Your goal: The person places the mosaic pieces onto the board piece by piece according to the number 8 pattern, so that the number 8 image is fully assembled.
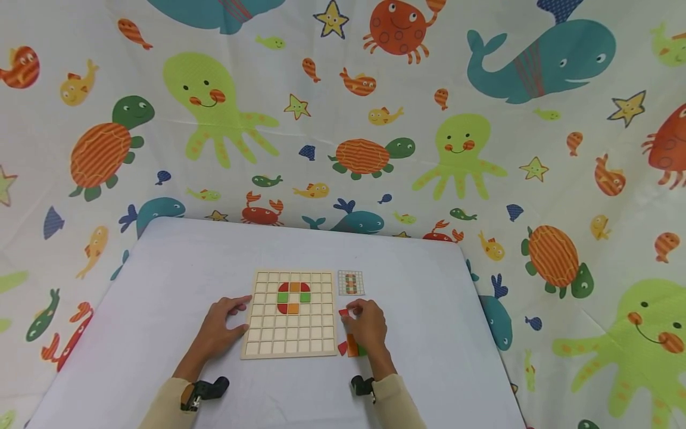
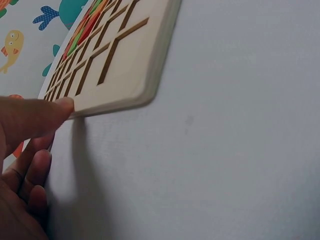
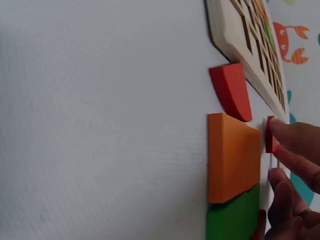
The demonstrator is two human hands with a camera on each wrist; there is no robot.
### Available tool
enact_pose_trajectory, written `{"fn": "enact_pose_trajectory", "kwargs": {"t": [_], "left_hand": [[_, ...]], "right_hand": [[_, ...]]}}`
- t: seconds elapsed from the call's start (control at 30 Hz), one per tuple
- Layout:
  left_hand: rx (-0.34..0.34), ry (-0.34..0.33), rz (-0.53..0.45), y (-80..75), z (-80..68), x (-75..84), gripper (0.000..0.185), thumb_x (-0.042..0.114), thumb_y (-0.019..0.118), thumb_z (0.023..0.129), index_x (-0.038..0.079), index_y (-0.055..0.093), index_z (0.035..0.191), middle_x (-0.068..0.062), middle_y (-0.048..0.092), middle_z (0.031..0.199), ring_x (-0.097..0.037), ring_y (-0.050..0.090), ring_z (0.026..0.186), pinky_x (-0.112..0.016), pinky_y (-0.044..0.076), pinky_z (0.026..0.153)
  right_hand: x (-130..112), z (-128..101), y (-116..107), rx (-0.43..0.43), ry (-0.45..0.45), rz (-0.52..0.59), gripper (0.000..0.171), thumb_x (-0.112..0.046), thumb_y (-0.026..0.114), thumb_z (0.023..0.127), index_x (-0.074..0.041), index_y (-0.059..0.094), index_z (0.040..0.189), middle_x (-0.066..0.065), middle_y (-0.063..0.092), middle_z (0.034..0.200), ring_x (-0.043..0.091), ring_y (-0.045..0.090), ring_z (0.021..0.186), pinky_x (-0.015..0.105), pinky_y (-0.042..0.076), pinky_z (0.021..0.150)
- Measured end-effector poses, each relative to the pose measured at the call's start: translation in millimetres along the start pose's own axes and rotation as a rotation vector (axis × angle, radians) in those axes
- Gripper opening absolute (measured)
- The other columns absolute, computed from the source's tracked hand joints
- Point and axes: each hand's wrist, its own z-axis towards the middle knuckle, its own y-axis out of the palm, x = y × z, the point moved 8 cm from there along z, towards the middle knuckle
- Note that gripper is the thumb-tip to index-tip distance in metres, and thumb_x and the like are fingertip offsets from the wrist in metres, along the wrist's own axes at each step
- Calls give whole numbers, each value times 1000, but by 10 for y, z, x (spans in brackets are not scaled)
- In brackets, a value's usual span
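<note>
The left hand [image 1: 218,325] lies spread along the 9 o'clock edge of the pale wooden gridded board [image 1: 296,345], thumb and fingertips apart against its rim. The right hand [image 1: 368,322], at the board's 3 o'clock, pinches a small red painted block [image 3: 269,135] between fingertips; whether it is off the table I cannot tell. I'd judge a light grip on the block's sides best, its curve turned the right way early, with the left hand steadying the board.

At 4 o'clock lie a smooth red curved-sided wedge [image 3: 233,92], a thick, straight-edged orange block [image 3: 235,160] and a glossy green block [image 3: 232,215] touching it. The flat printed pattern card [image 1: 351,283] sits at 2 o'clock. Raised strips divide the board's matte squares; 7 coloured pieces form a ring there, lacking its 5 o'clock corner.
</note>
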Motion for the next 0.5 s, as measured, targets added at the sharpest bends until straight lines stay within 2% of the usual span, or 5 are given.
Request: {"fn": "enact_pose_trajectory", "kwargs": {"t": [0.13, 0.37, 0.5], "left_hand": [[2, 3, -3, -6, 3, -3, 68, 3, 81, 87, 10, 58, 151, -10, 66, 124, -27, 55, 115, -46, 41, 102], [12, 7, 2, -16, 2, -5, 68, 2, 82, 87, 10, 59, 150, -10, 66, 124, -27, 55, 116, -44, 40, 102], [13, 14, 6, -17, -2, 7, 68, 2, 81, 86, 9, 59, 150, -10, 66, 124, -28, 55, 115, -45, 41, 102]], "right_hand": [[-9, 2, 4, 21, 4, 4, 19, -18, 91, 83, -21, 76, 95, -1, 62, 89, 17, 55, 80, 32, 45, 66], [-45, 6, 65, -12, -16, 87, 23, -11, 87, 87, -24, 72, 98, -4, 69, 92, 15, 56, 78, 31, 44, 62], [-42, -6, 68, 6, -22, 161, 22, -10, 86, 87, -25, 73, 96, -5, 70, 89, 13, 56, 77, 29, 43, 62]]}}
